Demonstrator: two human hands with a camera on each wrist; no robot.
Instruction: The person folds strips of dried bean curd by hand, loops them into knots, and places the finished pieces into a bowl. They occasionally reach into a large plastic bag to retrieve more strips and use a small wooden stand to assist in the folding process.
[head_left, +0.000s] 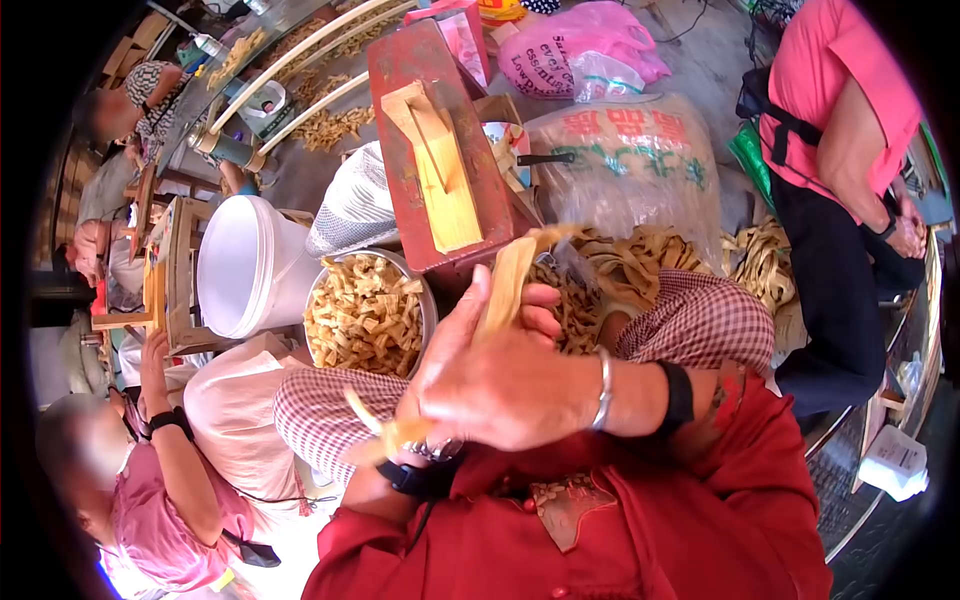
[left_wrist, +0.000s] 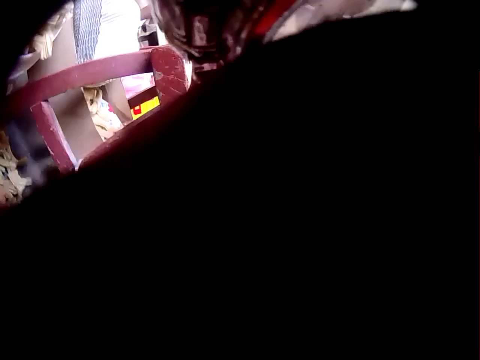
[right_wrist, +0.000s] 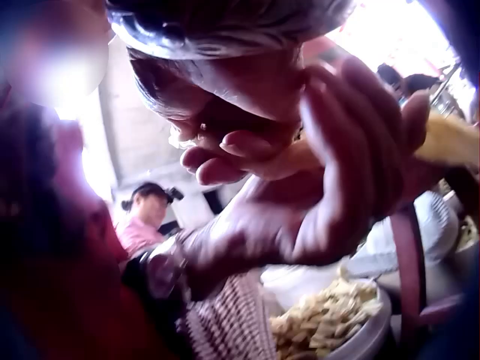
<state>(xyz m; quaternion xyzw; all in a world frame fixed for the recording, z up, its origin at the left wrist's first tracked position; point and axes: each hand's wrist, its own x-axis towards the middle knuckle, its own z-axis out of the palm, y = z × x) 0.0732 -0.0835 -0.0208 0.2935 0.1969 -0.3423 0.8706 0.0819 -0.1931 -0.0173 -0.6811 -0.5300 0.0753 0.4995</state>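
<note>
A pale yellow, flat fibrous strip (head_left: 512, 278) runs between both hands. My left hand (head_left: 452, 340) grips it, thumb on one side and fingers curled round the other. Across it lies my right hand (head_left: 525, 395), back upward, a silver bracelet (head_left: 604, 388) at its wrist. In the right wrist view the right fingertips (right_wrist: 217, 166) pinch the strip close to the left palm. Thin strip ends (head_left: 400, 432) stick out past the right hand. The left wrist view is mostly dark and hides the left fingers.
Ahead stands a red bench (head_left: 395, 95) bearing a slotted wooden block (head_left: 450, 205). A basin of cut pieces (head_left: 362, 312), a white bucket (head_left: 245, 265) and heaped strips (head_left: 640, 262) surround my knees. People sit left and right; a knife handle (head_left: 548, 158) shows beyond the bench.
</note>
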